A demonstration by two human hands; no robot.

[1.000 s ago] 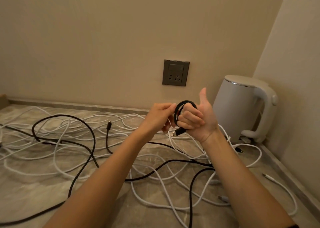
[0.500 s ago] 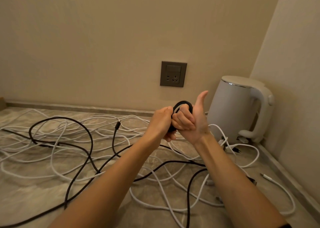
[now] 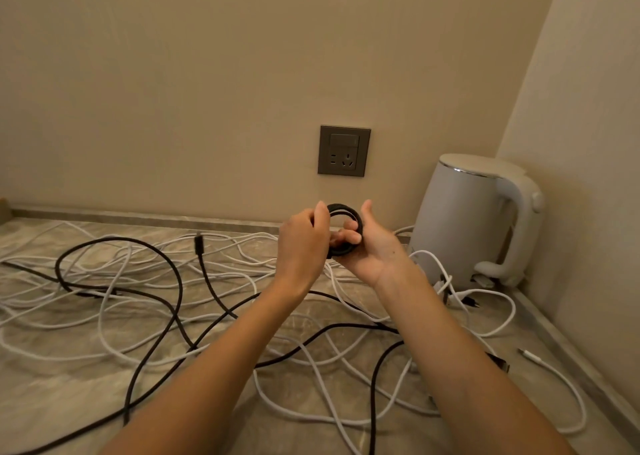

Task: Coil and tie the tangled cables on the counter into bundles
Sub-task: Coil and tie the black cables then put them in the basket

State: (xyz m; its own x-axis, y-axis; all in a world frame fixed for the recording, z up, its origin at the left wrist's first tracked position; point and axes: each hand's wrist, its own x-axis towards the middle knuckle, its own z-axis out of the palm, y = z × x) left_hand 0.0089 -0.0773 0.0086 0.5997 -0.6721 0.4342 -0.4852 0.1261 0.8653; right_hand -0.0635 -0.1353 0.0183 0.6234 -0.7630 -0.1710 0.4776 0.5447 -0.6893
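A small coil of black cable (image 3: 346, 209) is held up above the counter between both hands. My left hand (image 3: 302, 243) grips the coil's left side, fingers curled over it. My right hand (image 3: 372, 247) holds its right side, fingers hooked through the loop and thumb raised. Below, long black cables (image 3: 173, 281) and several white cables (image 3: 104, 330) lie tangled across the marbled counter (image 3: 52, 385). A black plug end (image 3: 198, 243) sticks up among the white cables.
A white electric kettle (image 3: 474, 219) stands in the right corner, its plug (image 3: 469, 302) lying loose beside it. A grey wall socket (image 3: 344, 150) sits above the hands. A white connector end (image 3: 528, 354) lies near the right wall.
The coil and both hands shifted slightly left. My right hand turned palm-up and opened out a little, and the left hand moved up over the coil's left side.
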